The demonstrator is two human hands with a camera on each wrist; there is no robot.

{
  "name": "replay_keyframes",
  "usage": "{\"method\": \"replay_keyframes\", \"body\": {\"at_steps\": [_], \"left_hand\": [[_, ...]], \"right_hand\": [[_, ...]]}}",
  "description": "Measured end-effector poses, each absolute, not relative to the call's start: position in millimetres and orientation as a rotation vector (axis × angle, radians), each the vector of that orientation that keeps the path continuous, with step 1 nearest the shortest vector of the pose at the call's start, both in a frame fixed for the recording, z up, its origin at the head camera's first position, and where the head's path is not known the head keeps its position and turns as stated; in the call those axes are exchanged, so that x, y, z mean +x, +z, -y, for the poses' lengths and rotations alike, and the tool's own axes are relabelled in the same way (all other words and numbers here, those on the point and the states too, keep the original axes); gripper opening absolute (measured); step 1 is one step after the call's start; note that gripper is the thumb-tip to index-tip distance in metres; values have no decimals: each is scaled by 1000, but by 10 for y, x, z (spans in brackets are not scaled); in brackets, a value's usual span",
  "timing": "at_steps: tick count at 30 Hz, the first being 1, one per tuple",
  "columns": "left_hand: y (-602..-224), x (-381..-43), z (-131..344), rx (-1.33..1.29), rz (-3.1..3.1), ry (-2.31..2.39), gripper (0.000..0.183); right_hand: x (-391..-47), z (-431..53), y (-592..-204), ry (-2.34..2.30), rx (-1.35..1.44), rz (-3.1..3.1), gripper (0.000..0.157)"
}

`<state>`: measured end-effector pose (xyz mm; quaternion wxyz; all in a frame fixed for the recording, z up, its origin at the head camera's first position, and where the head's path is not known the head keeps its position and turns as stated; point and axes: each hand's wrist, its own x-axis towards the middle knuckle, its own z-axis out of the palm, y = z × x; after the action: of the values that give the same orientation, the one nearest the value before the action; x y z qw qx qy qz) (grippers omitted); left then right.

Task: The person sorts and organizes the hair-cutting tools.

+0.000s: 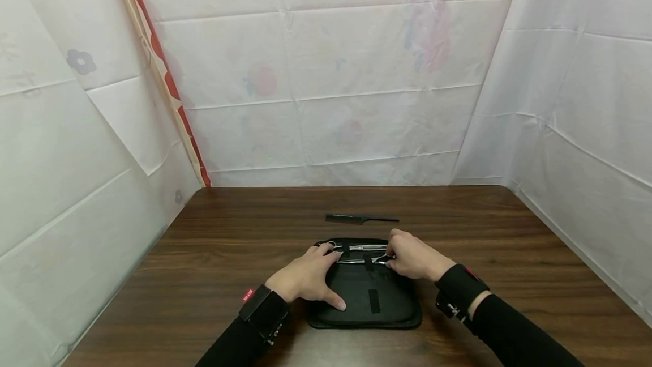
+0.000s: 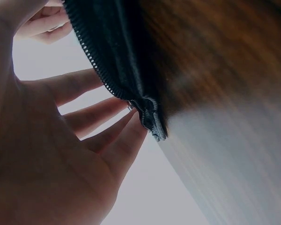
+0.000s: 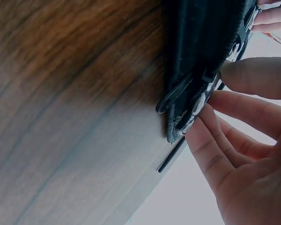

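Observation:
A black zippered case (image 1: pixel 348 304) lies opened flat on the table, with two pairs of metal scissors across its upper part. The nearer scissors (image 1: pixel 352 261) pass under a black strap, blades to the left. My right hand (image 1: pixel 416 257) pinches their handle end at the case's right side. The farther scissors (image 1: pixel 368 247) lie just behind, also crossed by a strap. My left hand (image 1: pixel 309 277) rests over the case's left edge, fingers extended by the scissors' left ends and thumb spread on the case. In the left wrist view, its fingers (image 2: pixel 117 145) touch the zipper edge.
Behind the case lies a black tail comb (image 1: pixel 351 219), its thin tail pointing right. The brown wooden table (image 1: pixel 229 231) is bordered by white sheets (image 1: pixel 331 84) at the back and both sides. A lower strap (image 1: pixel 374 301) crosses the case's near part.

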<state>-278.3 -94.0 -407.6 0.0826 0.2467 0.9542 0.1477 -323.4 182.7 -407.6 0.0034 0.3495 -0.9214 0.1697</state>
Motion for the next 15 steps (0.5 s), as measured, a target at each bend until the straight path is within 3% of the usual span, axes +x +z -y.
{"method": "replay_keyframes", "body": {"at_steps": [15], "left_hand": [[-4085, -2793, 941, 746, -2861, 430, 104]], "right_hand": [[-3230, -1810, -4070, 550, 1077, 2899, 4]]}}
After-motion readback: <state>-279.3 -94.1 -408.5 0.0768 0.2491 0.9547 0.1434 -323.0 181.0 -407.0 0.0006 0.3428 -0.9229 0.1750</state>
